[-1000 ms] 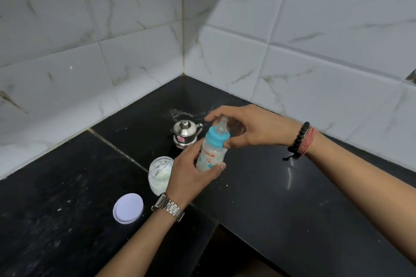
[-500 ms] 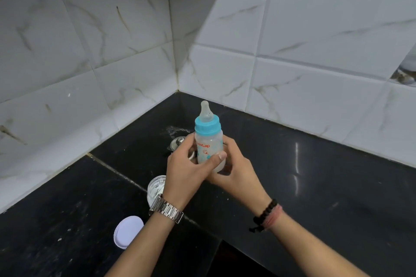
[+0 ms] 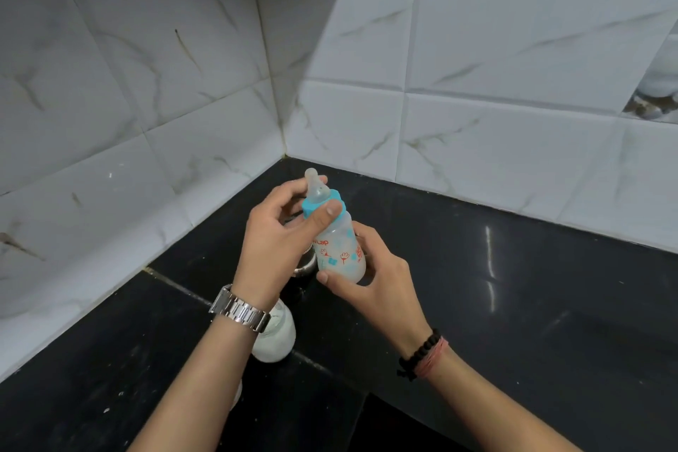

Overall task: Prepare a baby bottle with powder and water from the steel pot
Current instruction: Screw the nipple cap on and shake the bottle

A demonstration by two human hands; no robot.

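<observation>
Black stone surface (image 3: 513,305) in a white marble-tiled corner (image 3: 282,121). Above it, left hand (image 3: 279,242) pinches the tilted baby bottle (image 3: 339,246) at its blue collar; right hand (image 3: 370,275) grips its base.

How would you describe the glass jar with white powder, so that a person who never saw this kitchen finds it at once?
Start at the black countertop in the tiled corner. Below the two hands holding the baby bottle, the jar stands on the counter, partly hidden behind the left wrist with the steel watch. Unlike the blue-capped bottle held above it, it is short, clear and has white powder in it.
</observation>
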